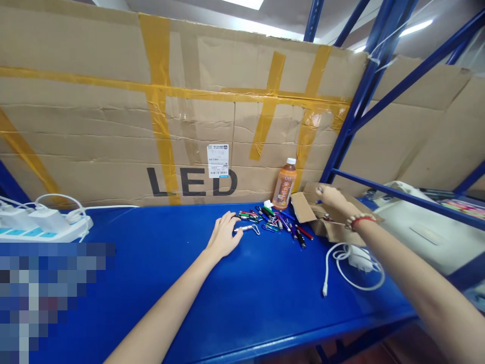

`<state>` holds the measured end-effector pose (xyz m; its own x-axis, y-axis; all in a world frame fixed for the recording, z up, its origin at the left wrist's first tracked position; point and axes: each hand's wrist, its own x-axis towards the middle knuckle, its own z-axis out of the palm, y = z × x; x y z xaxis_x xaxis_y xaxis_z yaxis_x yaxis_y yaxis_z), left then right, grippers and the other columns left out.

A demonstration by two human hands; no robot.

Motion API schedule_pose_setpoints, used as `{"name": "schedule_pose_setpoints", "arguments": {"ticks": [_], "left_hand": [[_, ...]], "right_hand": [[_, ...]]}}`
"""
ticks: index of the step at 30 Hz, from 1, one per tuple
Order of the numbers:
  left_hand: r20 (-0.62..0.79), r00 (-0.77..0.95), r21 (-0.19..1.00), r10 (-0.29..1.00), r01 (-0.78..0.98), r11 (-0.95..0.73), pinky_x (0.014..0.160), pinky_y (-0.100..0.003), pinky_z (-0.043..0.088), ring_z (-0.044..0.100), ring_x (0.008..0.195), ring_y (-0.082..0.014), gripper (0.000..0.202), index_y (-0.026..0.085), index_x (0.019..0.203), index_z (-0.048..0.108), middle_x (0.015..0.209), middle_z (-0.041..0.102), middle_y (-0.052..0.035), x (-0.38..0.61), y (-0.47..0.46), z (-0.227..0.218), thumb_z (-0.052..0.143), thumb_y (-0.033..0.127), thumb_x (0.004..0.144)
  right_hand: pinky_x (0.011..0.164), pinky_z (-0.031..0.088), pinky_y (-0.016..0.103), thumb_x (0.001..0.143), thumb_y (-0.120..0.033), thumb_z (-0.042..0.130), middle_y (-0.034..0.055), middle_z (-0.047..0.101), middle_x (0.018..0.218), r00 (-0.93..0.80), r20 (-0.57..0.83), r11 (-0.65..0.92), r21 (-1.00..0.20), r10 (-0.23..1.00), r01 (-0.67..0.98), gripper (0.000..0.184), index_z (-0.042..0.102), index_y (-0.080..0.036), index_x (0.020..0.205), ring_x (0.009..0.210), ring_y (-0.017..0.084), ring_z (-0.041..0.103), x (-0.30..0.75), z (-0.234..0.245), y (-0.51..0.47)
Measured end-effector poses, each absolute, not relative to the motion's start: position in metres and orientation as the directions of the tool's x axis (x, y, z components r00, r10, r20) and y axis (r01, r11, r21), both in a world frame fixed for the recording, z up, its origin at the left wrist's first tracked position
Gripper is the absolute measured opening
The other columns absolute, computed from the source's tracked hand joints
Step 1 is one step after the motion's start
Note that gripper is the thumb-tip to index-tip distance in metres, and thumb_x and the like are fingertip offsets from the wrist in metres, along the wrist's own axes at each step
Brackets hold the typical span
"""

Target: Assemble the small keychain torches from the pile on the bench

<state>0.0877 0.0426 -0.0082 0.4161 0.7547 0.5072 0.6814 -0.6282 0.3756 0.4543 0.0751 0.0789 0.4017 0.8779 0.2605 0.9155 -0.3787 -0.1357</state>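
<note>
My left hand (224, 236) rests on the blue shelf with its fingers bent. Between thumb and forefinger it has one end of a small silver cylinder with a carabiner clip (250, 229). Just beyond lies a loose pile of small metallic cylinders and clips (278, 220) in red, green, blue, purple and black. My right hand (330, 198) is closed above an open cardboard box (322, 227). Small dark and bluish bits show at its fingertips, too blurred to name. The box flaps stand apart, and some small things show inside.
An orange drink bottle (284, 184) stands behind the pile, against a large taped carton (189, 126). A white charger with its coiled cable (359, 259) lies before the box. At the left is a power strip (71, 230); at the right, a pale bag (420, 232) and blue rack bars (352, 116).
</note>
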Motion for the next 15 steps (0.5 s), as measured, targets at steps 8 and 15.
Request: {"name": "schedule_pose_setpoints", "arguments": {"ticks": [8,15], "left_hand": [[0.518,0.419,0.370,0.745,0.676,-0.637,0.101,-0.042,0.031,0.037,0.125,-0.0254,0.027,0.014,0.105,0.056,0.125,0.051,-0.0113,0.087,0.045,-0.011,0.041,0.025,0.085],[0.532,0.429,0.340,0.730,0.682,-0.648,0.100,-0.043,0.032,0.038,0.123,-0.0250,0.025,0.017,0.105,0.055,0.123,0.052,-0.0100,0.086,0.041,-0.008,0.043,0.023,0.084]], "right_hand": [[0.071,0.040,0.023,0.091,-0.034,0.031,0.0098,0.066,0.092,0.246,0.329,-0.179,-0.221,0.912,0.959,0.033,0.058,-0.015,0.088,0.085,0.018,0.059,0.369,0.073,0.071],[0.065,0.047,0.026,0.084,-0.038,0.048,0.0122,0.066,0.087,0.215,0.142,-0.155,-0.347,0.966,0.925,0.031,0.062,-0.012,0.090,0.073,0.020,0.062,0.326,0.040,0.071]]}}
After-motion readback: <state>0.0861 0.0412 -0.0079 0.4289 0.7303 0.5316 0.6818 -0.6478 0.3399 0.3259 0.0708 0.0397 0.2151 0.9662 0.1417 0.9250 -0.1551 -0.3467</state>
